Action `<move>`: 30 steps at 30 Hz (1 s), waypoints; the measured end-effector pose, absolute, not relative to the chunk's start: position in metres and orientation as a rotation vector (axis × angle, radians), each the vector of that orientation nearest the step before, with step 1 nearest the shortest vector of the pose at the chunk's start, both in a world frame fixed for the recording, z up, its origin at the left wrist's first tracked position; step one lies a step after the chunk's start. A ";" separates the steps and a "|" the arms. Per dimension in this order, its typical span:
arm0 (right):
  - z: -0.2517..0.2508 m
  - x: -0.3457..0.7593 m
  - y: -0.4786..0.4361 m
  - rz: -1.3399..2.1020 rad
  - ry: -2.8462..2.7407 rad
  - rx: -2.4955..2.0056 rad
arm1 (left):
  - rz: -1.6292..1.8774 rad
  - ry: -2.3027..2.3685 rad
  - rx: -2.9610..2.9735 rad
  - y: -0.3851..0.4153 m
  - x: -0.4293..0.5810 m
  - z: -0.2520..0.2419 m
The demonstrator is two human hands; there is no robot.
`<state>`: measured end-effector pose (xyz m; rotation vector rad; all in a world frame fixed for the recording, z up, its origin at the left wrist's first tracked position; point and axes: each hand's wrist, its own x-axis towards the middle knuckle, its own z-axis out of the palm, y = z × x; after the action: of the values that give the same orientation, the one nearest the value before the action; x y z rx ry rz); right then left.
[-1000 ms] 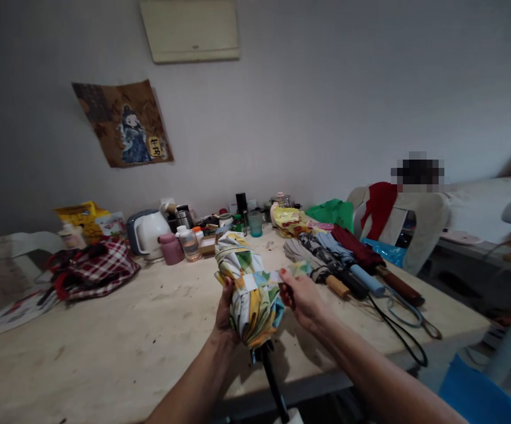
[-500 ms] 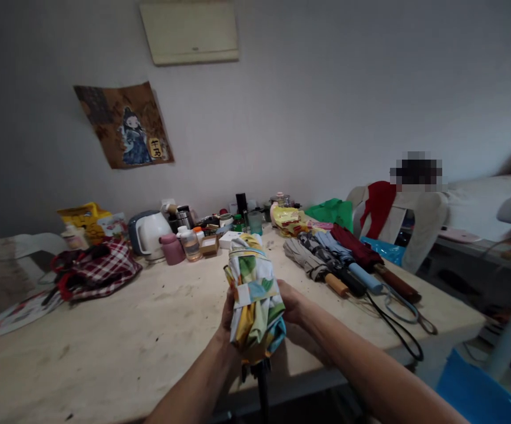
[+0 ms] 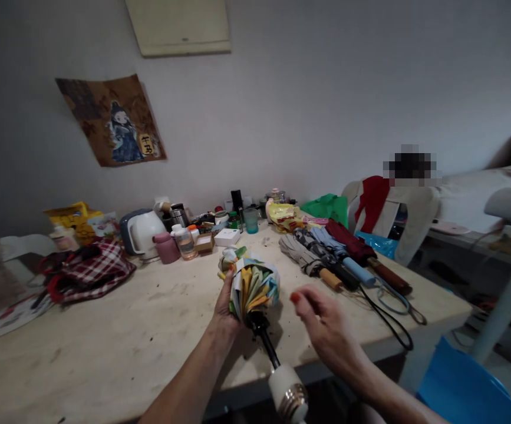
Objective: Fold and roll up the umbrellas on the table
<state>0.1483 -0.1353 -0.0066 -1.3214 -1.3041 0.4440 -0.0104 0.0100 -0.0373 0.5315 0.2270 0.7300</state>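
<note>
My left hand (image 3: pixel 223 304) is wrapped round a folded floral umbrella (image 3: pixel 250 281) with yellow, green and white panels. It points away from me over the table (image 3: pixel 127 335), its black shaft and white handle (image 3: pixel 287 391) toward the camera. My right hand (image 3: pixel 326 321) hovers just right of the umbrella, fingers loosely curled, holding nothing and not touching it.
Several folded umbrellas (image 3: pixel 335 254) lie side by side at the right of the table, cords trailing to the edge. A white kettle (image 3: pixel 142 231), bottles and cups crowd the back. A plaid bag (image 3: pixel 89 272) lies left. A blue chair (image 3: pixel 467 391) stands lower right.
The strap was wrapped round the umbrella, then my right hand came off it. The umbrella tilted down so its handle now faces me.
</note>
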 end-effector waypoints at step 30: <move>-0.014 0.120 -0.022 1.495 -1.251 -0.880 | 1.155 0.394 0.764 -0.002 -0.006 -0.009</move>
<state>0.1203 -0.0215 -0.0139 -0.8795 -1.2505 1.4954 -0.0063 -0.0021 -0.0086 0.7636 0.3937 1.1546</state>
